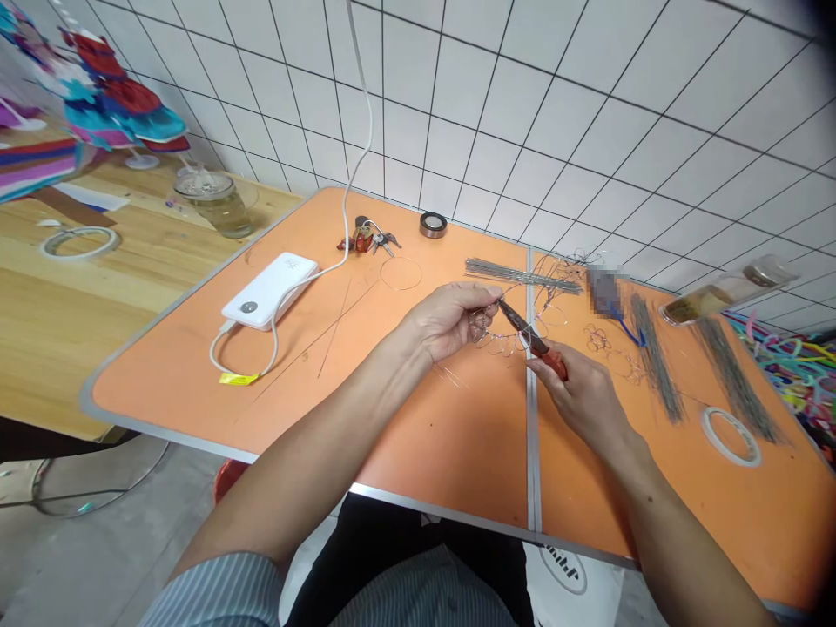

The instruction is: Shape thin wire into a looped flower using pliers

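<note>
My left hand (pixel 448 322) pinches a cluster of thin wire loops (pixel 500 341) at its fingertips. My right hand (pixel 581 405) grips red-handled needle-nose pliers (pixel 532 335), whose tips reach the wire close to my left fingers. Below the hands lies the orange folding table (pixel 418 435). A bundle of straight steel wires (pixel 522 276) rests just beyond my hands, and loose wire scraps (pixel 604 341) lie near my right hand. Further right are two more wire bundles (pixel 657 357) (pixel 735 379).
A white power bank (pixel 269 290) with its cable, keys (pixel 369 237) and a small tape roll (pixel 433 225) lie at the table's far left. A white tape ring (pixel 730 435) and a glass jar (pixel 728 292) sit right. A tiled wall (pixel 522 113) rises behind; a wooden table (pixel 65 322) stands left.
</note>
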Demonstrator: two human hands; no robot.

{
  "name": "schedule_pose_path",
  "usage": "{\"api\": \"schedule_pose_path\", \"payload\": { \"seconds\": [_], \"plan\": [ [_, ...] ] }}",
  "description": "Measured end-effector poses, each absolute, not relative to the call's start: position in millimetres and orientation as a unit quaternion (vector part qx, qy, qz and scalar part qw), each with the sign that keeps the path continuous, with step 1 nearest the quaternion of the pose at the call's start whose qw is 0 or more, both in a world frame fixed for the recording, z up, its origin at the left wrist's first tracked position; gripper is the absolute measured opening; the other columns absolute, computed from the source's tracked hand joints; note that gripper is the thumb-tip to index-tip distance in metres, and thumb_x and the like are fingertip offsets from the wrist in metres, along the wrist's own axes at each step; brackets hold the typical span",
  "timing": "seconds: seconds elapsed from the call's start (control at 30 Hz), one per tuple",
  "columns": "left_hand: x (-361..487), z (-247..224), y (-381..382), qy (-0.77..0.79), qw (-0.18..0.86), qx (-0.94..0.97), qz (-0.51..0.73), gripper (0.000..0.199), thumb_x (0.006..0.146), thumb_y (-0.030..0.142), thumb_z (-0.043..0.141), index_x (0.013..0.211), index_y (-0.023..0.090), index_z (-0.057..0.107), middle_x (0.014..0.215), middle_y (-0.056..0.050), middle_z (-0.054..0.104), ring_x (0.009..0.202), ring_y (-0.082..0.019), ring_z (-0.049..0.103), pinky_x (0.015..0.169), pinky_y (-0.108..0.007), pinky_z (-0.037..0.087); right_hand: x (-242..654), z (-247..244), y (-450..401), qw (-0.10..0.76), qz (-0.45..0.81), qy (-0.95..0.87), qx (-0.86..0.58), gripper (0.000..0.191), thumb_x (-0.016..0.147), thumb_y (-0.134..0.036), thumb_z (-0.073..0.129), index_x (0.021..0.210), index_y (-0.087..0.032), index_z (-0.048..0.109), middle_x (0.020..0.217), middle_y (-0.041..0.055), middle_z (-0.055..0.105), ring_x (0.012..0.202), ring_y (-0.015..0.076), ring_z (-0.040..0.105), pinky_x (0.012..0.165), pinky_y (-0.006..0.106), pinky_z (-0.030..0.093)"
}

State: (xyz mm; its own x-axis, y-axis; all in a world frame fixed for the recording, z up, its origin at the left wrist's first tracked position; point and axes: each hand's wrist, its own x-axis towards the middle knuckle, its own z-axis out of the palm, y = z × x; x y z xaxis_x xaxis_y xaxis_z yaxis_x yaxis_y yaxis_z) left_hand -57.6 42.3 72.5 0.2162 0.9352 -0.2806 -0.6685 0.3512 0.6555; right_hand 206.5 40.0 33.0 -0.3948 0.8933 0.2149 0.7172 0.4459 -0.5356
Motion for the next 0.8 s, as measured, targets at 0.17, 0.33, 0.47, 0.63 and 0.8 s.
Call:
{"api": "schedule_pose_path", "payload": {
  "seconds": [0.17, 0.33, 0.47, 0.63, 0.8],
  "plan": [
    [-57.6, 73.8, 41.0, 0.327, 0.751, 0.21, 0.534, 0.03, 0.099, 0.005, 0.065, 0.069, 0.011, 0.063, 0.061, 0.0, 0.056, 0.046, -0.003, 0.046, 0.047, -0.015, 0.036, 200.2, 40.0, 33.1, 0.173, 0.488, -0.739, -0.431, 0.058, 0.104, -0.074, 0.057, 0.082, -0.022, 0.07, 0.063, 0.0011, 0.058, 0.056, 0.0163, 0.053, 0.056, 0.032, 0.043],
    [-58.8, 75.9, 40.7, 0.324, 0.741, 0.227, 0.543, 0.031, 0.099, 0.006, 0.065, 0.068, 0.01, 0.064, 0.06, -0.001, 0.057, 0.045, -0.003, 0.045, 0.046, -0.015, 0.035, 192.3, 36.8, 25.3, 0.089, 0.784, -0.536, -0.3, 0.076, 0.092, -0.095, 0.049, 0.103, -0.023, 0.071, 0.058, -0.007, 0.045, 0.037, 0.0123, 0.032, 0.037, 0.029, 0.033],
    [-59.2, 72.2, 42.8, 0.338, 0.732, 0.227, 0.546, 0.032, 0.096, 0.006, 0.069, 0.065, 0.011, 0.061, 0.06, -0.001, 0.056, 0.045, -0.003, 0.043, 0.045, -0.014, 0.032, 194.5, 34.3, 27.7, 0.193, 0.445, -0.749, -0.45, 0.057, 0.102, -0.076, 0.057, 0.095, -0.021, 0.072, 0.069, 0.0039, 0.062, 0.061, 0.0194, 0.057, 0.059, 0.033, 0.045],
    [-59.0, 69.9, 43.5, 0.339, 0.727, 0.236, 0.549, 0.032, 0.096, 0.006, 0.068, 0.065, 0.011, 0.063, 0.06, 0.0, 0.056, 0.045, -0.003, 0.044, 0.046, -0.015, 0.035, 193.2, 38.0, 23.7, 0.25, 0.216, -0.788, -0.519, 0.047, 0.1, -0.068, 0.064, 0.104, -0.021, 0.074, 0.086, 0.0104, 0.072, 0.078, 0.026, 0.065, 0.069, 0.037, 0.045],
    [-60.2, 73.4, 42.7, 0.343, 0.726, 0.232, 0.55, 0.031, 0.096, 0.007, 0.067, 0.066, 0.011, 0.064, 0.059, 0.0, 0.056, 0.045, -0.003, 0.044, 0.045, -0.015, 0.034, 192.1, 40.6, 23.4, 0.104, 0.714, -0.597, -0.352, 0.073, 0.099, -0.088, 0.046, 0.109, -0.02, 0.069, 0.06, -0.0037, 0.054, 0.04, 0.0146, 0.045, 0.044, 0.031, 0.036]
  ]
}}
